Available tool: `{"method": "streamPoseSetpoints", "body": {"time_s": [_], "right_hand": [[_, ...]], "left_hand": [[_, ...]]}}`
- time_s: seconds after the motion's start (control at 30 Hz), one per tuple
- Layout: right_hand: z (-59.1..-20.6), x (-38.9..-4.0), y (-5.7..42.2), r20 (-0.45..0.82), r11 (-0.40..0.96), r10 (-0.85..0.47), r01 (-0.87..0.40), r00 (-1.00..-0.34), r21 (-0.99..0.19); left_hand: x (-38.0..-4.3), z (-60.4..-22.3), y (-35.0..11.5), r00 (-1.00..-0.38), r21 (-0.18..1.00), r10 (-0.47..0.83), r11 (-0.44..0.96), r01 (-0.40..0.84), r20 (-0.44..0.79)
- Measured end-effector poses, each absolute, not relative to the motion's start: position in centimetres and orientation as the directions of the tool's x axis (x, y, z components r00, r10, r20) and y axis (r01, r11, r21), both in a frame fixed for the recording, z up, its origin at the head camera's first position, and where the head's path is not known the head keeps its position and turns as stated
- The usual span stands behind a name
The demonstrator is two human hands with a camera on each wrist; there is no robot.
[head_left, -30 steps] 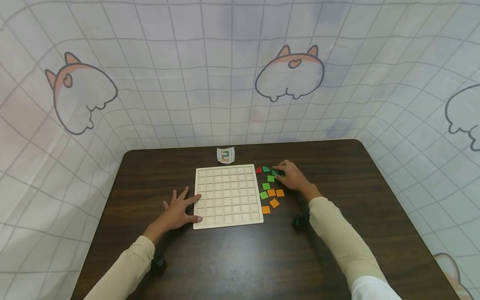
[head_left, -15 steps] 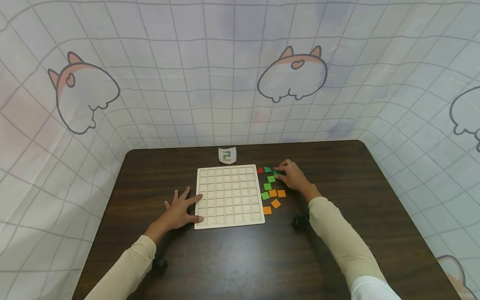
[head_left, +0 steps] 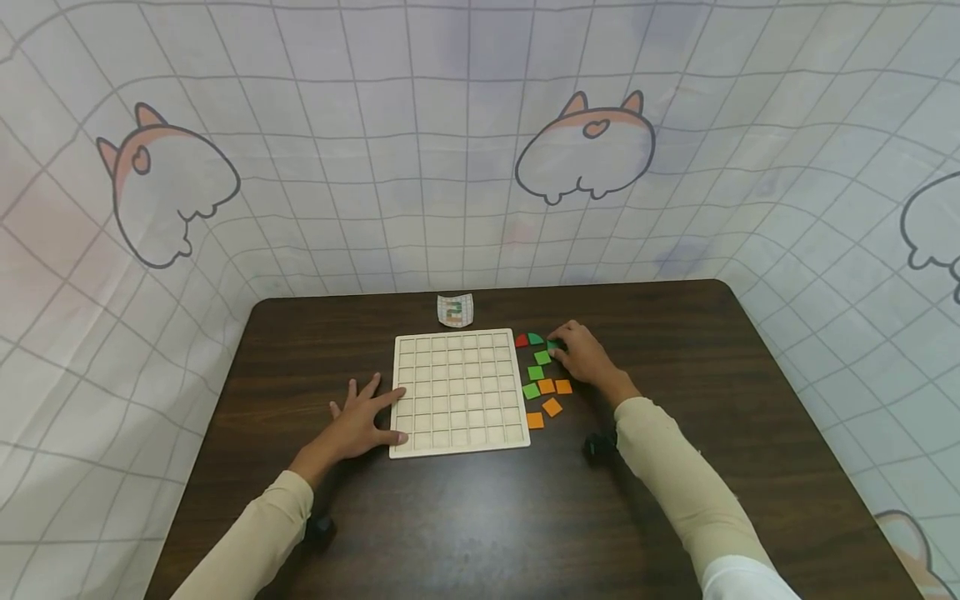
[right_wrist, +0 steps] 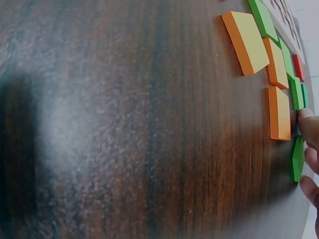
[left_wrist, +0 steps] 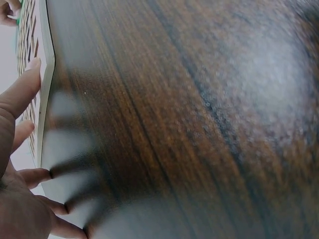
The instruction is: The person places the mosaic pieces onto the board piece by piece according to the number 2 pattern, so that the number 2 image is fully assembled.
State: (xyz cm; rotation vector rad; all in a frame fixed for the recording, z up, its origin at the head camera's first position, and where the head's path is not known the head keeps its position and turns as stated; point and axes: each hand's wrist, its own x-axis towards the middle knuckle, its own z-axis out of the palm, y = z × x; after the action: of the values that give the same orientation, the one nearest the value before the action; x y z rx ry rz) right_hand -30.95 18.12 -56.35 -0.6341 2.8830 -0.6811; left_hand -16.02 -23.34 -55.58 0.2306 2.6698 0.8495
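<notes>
The hands were well apart on the worktop [head_left: 465,525]. The left hand [head_left: 358,423] lay spread at the board [head_left: 461,392] – thumb and forefinger on its left edge, the other fingertips on the wood. The right hand [head_left: 587,354] had fingers and thumb curled round a dark green piece [head_left: 552,343], just off the board's far right corner. Nearer that corner lay a red piece [head_left: 521,341] and a green quarter-round [head_left: 535,339]. Three light green squares [head_left: 536,372] and four orange squares [head_left: 552,407] straggled along the right edge – a card [head_left: 454,311] sat by the worktop's far edge.
</notes>
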Motion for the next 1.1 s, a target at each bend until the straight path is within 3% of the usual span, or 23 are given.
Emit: {"method": "streamPoseSetpoints", "body": {"time_s": [1.1], "right_hand": [[-57.11,-30.47,17.78,0.093,0.820,-0.408,-0.410,-0.908,-0.400]], "left_hand": [[-16.32,-55.16,-23.04,-0.931,0.567,0.225,0.824,0.025,-0.286]]}}
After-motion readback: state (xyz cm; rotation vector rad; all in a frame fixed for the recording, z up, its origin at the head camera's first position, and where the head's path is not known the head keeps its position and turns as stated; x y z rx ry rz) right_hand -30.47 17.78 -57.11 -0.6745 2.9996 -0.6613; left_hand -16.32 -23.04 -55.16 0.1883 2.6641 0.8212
